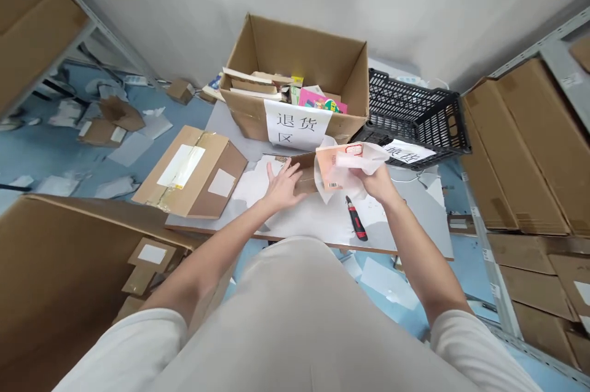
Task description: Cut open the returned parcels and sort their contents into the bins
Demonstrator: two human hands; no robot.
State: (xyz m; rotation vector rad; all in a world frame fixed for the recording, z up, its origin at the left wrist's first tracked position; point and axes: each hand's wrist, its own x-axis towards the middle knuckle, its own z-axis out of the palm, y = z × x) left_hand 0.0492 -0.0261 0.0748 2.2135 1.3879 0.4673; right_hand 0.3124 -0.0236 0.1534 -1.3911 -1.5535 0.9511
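So the right hand (374, 184) has its fingers closed on a peach printed packet (327, 166), holding it up over the table (318, 223) by its crinkly, see-through wrap (371, 161), probably so the barcode side faces up. Could be a booklet inside; the wrap makes it hard to say. The left hand (283, 186) is spread wide, fingers on a small cardboard box (306, 169), which looks like a way to keep it from sliding. The red-and-black utility knife (356, 220) lies loose near the table's front edge, handy for the right side I guess. Behind, a tall corrugated carton (249, 118) with a taped-on paper sign (297, 125) holds flat, boxy stuff, next to a stiff black lattice crate (442, 131). Left of it all sits a chunky taped parcel (188, 143), tape all shiny and wrinkled.
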